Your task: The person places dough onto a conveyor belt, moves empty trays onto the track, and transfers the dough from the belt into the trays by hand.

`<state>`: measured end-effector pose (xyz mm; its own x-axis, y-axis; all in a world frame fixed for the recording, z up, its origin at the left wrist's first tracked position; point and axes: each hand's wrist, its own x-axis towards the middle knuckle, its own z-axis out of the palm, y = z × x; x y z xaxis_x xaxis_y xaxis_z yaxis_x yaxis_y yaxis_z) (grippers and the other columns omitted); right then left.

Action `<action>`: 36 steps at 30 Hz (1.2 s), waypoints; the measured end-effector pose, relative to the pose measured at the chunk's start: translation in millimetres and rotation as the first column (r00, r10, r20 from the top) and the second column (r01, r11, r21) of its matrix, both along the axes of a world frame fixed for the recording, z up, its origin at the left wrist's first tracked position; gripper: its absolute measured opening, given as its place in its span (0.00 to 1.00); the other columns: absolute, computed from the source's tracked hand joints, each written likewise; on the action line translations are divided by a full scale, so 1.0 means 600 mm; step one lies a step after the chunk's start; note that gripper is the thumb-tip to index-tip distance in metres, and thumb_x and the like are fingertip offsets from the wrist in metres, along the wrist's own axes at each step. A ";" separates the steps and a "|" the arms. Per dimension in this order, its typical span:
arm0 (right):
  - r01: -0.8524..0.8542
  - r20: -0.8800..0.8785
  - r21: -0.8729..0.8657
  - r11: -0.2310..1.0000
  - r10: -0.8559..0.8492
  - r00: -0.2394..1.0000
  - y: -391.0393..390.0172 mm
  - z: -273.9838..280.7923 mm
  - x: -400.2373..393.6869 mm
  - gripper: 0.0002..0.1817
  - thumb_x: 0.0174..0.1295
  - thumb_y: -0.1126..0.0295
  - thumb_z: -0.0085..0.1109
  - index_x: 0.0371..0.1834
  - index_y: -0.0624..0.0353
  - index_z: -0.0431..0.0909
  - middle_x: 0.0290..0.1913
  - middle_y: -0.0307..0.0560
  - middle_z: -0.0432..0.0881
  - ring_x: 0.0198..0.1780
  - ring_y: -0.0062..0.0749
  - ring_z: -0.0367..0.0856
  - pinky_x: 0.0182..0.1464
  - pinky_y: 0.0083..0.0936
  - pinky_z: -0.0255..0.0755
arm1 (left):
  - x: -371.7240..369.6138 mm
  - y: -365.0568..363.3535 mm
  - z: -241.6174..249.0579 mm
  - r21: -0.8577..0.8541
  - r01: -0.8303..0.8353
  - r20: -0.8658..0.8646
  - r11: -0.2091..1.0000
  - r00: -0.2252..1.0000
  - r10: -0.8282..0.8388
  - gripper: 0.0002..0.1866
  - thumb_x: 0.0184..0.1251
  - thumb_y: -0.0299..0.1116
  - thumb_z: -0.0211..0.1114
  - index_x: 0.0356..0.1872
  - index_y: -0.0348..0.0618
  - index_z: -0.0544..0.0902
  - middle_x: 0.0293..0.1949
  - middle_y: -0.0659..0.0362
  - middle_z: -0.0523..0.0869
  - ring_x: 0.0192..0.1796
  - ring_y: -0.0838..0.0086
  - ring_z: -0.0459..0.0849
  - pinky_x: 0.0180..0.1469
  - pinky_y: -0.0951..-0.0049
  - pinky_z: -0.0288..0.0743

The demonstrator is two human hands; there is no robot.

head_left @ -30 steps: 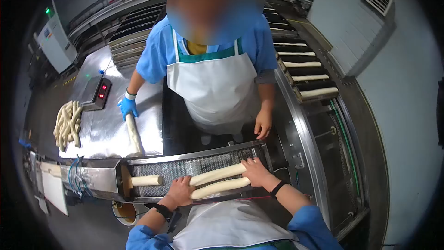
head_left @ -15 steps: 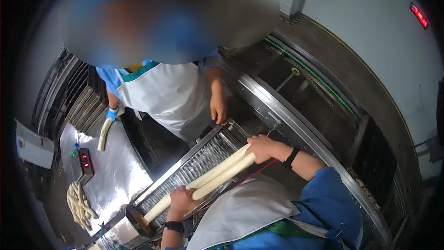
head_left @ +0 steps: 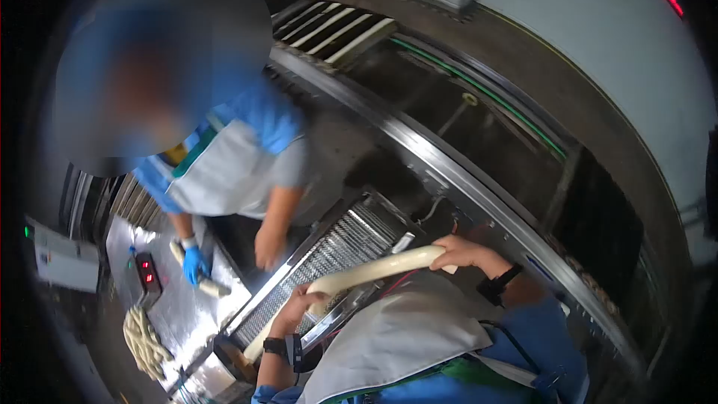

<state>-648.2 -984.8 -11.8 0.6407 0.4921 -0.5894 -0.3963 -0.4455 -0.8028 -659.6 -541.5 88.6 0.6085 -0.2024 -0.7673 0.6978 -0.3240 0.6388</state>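
Observation:
A long, pale dough rope spans between my two hands above a mesh conveyor belt, sagging slightly. My left hand is closed around its near-left end. My right hand grips the other end, and a short tip of dough shows below its fingers. Behind my left wrist, more dough lies at the outlet of a metal machine; whether it joins the rope in my hands is hidden.
A co-worker stands across the belt, a blue-gloved hand on a dough piece over the metal table. A scale display and a dough heap are there. Behind runs a steel-railed conveyor with loaded trays.
The two dough lengths side by side now appear as one rope, lifted and bent between my hands. My right hand moved right. The co-worker leaned over the table, bringing the dough piece nearer.

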 end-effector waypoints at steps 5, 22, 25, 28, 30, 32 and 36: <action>0.598 -0.248 0.162 0.785 -0.554 0.795 -0.086 0.055 -0.115 0.23 0.58 0.62 0.73 0.54 0.63 0.85 0.46 0.42 0.88 0.48 0.26 0.84 0.50 0.25 0.75 | 0.118 -0.137 -0.043 -0.034 0.171 0.056 0.985 0.984 -0.169 0.29 0.60 0.46 0.71 0.56 0.34 0.84 0.47 0.56 0.89 0.50 0.73 0.85 0.58 0.73 0.73; 0.551 -0.733 0.424 -0.719 -0.630 -0.257 -0.255 0.072 -0.117 0.21 0.66 0.61 0.69 0.56 0.58 0.76 0.58 0.55 0.77 0.58 0.45 0.78 0.65 0.48 0.76 | 0.241 -0.584 0.047 -0.522 0.554 0.403 0.648 0.830 -0.385 0.39 0.77 0.46 0.65 0.81 0.44 0.58 0.68 0.48 0.80 0.70 0.62 0.78 0.72 0.60 0.68; 0.654 -0.641 0.419 -0.629 -0.715 -0.278 -0.266 0.032 -0.045 0.19 0.65 0.61 0.71 0.53 0.53 0.75 0.50 0.45 0.77 0.57 0.38 0.77 0.60 0.45 0.77 | 0.176 -0.420 -0.061 -0.380 0.398 0.293 0.835 0.908 -0.299 0.35 0.75 0.39 0.67 0.78 0.43 0.65 0.66 0.51 0.82 0.69 0.65 0.79 0.71 0.65 0.68; 0.830 -0.452 0.312 -0.463 -0.840 -0.299 -0.276 -0.010 0.032 0.17 0.63 0.59 0.72 0.47 0.51 0.75 0.47 0.42 0.78 0.48 0.34 0.78 0.53 0.41 0.75 | 0.089 -0.315 -0.076 -0.309 0.153 0.119 0.939 0.985 -0.122 0.31 0.76 0.34 0.65 0.76 0.42 0.67 0.65 0.54 0.83 0.66 0.67 0.80 0.70 0.66 0.69; 0.880 -0.332 0.237 -0.413 -0.885 -0.326 -0.281 -0.024 0.086 0.16 0.60 0.70 0.70 0.47 0.55 0.75 0.42 0.44 0.78 0.43 0.36 0.81 0.45 0.40 0.79 | 0.036 -0.254 -0.091 -0.294 -0.026 0.020 0.956 0.999 0.033 0.28 0.76 0.31 0.64 0.75 0.42 0.70 0.65 0.57 0.83 0.64 0.68 0.81 0.70 0.65 0.70; 0.926 -0.095 0.190 -0.326 -0.945 -0.313 -0.275 -0.066 0.130 0.17 0.56 0.77 0.65 0.50 0.57 0.76 0.39 0.47 0.79 0.39 0.37 0.81 0.40 0.37 0.79 | -0.007 -0.204 -0.080 -0.226 -0.177 0.004 0.958 0.983 0.182 0.28 0.75 0.32 0.65 0.74 0.43 0.70 0.64 0.58 0.83 0.64 0.68 0.82 0.69 0.65 0.71; 0.982 0.696 -0.041 0.185 -0.700 0.161 -0.279 -0.145 0.162 0.28 0.50 0.83 0.58 0.59 0.57 0.77 0.43 0.54 0.82 0.42 0.43 0.82 0.47 0.37 0.75 | -0.087 -0.146 -0.064 -0.117 -0.437 0.035 0.892 0.896 0.443 0.29 0.74 0.33 0.67 0.73 0.43 0.72 0.62 0.58 0.83 0.63 0.70 0.82 0.67 0.67 0.72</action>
<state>-551.0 -1152.1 -98.8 0.6450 -0.7642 0.0030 -0.4213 -0.3589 -0.8329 -711.7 -629.2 50.1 0.6969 0.0204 -0.7169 0.7138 0.0775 0.6961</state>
